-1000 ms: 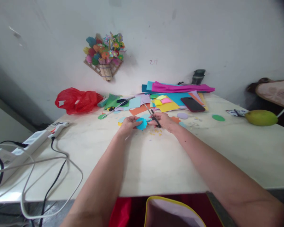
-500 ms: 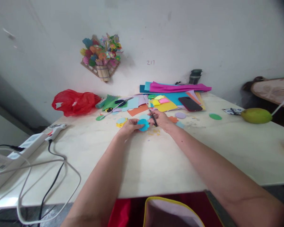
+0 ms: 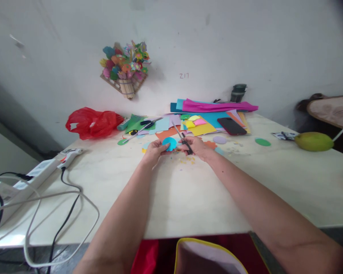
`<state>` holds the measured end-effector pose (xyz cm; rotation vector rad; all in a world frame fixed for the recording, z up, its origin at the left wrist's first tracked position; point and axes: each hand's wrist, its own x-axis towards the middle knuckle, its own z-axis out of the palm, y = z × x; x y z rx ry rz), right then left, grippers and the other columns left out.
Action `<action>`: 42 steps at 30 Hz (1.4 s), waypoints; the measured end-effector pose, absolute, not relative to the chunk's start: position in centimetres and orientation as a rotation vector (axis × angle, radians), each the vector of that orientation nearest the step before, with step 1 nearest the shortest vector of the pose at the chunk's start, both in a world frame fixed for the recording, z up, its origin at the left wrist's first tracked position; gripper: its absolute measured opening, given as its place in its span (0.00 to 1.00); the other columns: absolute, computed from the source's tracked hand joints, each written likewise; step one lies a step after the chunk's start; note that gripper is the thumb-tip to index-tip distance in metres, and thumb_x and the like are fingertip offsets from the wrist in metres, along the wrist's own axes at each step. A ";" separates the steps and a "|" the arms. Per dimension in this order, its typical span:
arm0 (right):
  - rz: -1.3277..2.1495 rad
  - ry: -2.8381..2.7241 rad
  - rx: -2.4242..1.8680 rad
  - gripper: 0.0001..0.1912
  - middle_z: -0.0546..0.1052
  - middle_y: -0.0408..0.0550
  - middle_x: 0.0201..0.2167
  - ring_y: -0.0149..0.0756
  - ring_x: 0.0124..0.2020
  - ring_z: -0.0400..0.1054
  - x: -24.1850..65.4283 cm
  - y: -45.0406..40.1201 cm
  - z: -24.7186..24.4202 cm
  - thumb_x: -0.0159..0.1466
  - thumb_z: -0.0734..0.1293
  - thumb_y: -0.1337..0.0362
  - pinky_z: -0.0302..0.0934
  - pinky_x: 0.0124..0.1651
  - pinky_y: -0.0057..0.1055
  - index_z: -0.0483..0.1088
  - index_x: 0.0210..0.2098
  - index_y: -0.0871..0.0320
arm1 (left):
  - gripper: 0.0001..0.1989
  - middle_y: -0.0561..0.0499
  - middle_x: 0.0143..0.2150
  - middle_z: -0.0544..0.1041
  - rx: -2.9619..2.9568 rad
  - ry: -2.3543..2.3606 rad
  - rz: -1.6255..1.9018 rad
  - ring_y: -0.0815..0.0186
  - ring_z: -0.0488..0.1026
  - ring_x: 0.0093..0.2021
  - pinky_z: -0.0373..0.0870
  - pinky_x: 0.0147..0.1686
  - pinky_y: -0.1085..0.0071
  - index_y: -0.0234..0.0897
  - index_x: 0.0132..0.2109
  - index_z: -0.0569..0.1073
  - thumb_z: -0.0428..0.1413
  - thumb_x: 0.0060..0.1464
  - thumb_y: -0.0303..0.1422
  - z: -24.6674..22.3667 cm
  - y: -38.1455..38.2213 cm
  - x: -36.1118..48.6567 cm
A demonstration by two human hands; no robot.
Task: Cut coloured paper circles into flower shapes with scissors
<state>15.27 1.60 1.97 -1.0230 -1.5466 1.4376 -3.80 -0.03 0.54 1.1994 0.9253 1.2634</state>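
Note:
Pinched in my left hand (image 3: 156,150) is a blue paper piece (image 3: 169,143), rounded with a partly scalloped edge. My right hand (image 3: 197,147) is closed on the dark handles of a pair of scissors (image 3: 183,141), whose blades point up and away to the left, just right of the blue paper and apart from it. Below the hands, small yellow scraps (image 3: 190,160) lie on the table. An orange paper piece (image 3: 210,145) and a lilac paper oval (image 3: 220,140) rest to the right of my right hand.
Coloured sheets (image 3: 205,128), a phone (image 3: 232,126) and a second pair of scissors (image 3: 150,123) lie behind the hands. A red plastic bag (image 3: 94,123) sits back left; a power strip (image 3: 37,175) with cables lines the left edge. A green fruit-shaped object (image 3: 314,141) lies right.
The blue paper has turned in my left hand, so a smoother edge now faces up. The scissors have shifted slightly away from the paper. The whole view has moved a little.

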 end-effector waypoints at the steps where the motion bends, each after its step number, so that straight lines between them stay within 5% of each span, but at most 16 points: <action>1: 1.430 -1.576 -1.030 0.17 0.69 0.39 0.18 0.22 0.15 0.61 15.5 1.7 2.0 0.47 0.73 0.61 0.51 0.15 0.19 0.67 0.33 0.60 | 0.18 0.50 0.28 0.77 1.199 0.934 1.273 0.65 0.75 0.29 0.71 0.33 0.68 0.32 0.30 0.73 0.67 0.33 0.39 0.6 -0.1 -3.8; 12: 1.443 -1.957 -0.988 0.14 0.73 0.47 0.20 0.25 0.16 0.64 17.0 1.8 2.1 0.54 0.68 0.57 0.46 0.13 0.20 0.68 0.29 0.63 | 0.18 0.51 0.25 0.76 1.193 0.943 1.324 0.68 0.73 0.26 0.71 0.34 0.68 0.32 0.27 0.72 0.67 0.33 0.40 0.5 0.2 -4.3; 21: 1.477 -2.020 -1.042 0.14 0.71 0.42 0.17 0.24 0.15 0.63 17.0 1.5 2.4 0.53 0.69 0.59 0.45 0.13 0.19 0.68 0.34 0.63 | 0.16 0.50 0.25 0.76 1.145 0.903 1.344 0.69 0.72 0.26 0.69 0.33 0.69 0.31 0.27 0.72 0.67 0.32 0.37 0.2 0.4 -4.5; 30: 1.528 -2.043 -0.997 0.17 0.69 0.40 0.17 0.23 0.15 0.61 17.0 1.9 1.9 0.53 0.69 0.57 0.56 0.18 0.21 0.68 0.36 0.63 | 0.14 0.50 0.25 0.76 1.155 0.887 1.316 0.69 0.72 0.25 0.68 0.31 0.71 0.30 0.28 0.74 0.67 0.33 0.34 0.1 0.3 -4.7; 42: 1.543 -2.057 -0.994 0.17 0.69 0.40 0.18 0.23 0.16 0.61 17.1 2.1 1.7 0.53 0.70 0.57 0.56 0.18 0.21 0.69 0.36 0.63 | 0.14 0.51 0.24 0.75 1.127 0.891 1.279 0.70 0.71 0.25 0.68 0.30 0.72 0.30 0.27 0.72 0.67 0.31 0.32 0.4 0.1 -4.9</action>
